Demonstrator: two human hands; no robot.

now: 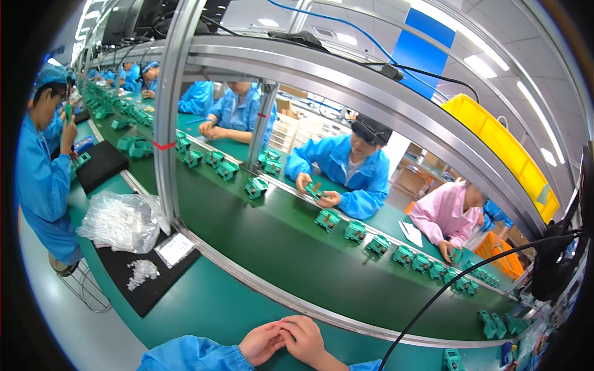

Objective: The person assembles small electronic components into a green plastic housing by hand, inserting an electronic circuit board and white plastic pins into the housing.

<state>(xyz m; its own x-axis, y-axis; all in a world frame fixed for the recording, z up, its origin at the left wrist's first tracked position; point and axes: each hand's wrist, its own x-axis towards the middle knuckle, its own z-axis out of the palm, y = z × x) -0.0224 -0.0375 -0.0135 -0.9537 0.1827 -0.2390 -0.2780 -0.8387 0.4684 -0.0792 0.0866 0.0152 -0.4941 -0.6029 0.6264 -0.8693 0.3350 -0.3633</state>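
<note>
My left hand and my right hand meet over the near edge of the green bench, fingers curled and fingertips pressed together. Whatever they hold, if anything, is hidden between the fingers. Left of them, a black mat carries a loose pile of small clear-white pieces. A clear plastic bag full of similar pale pieces lies behind the pile, beside a white printed packet. The nearest green housing on my side sits far to the right of my hands.
Beyond a metal rail runs a dark green conveyor lined with green housings. Across it, a person in blue handles one. A metal post stands at left; a black cable crosses at right. A yellow bin hangs above.
</note>
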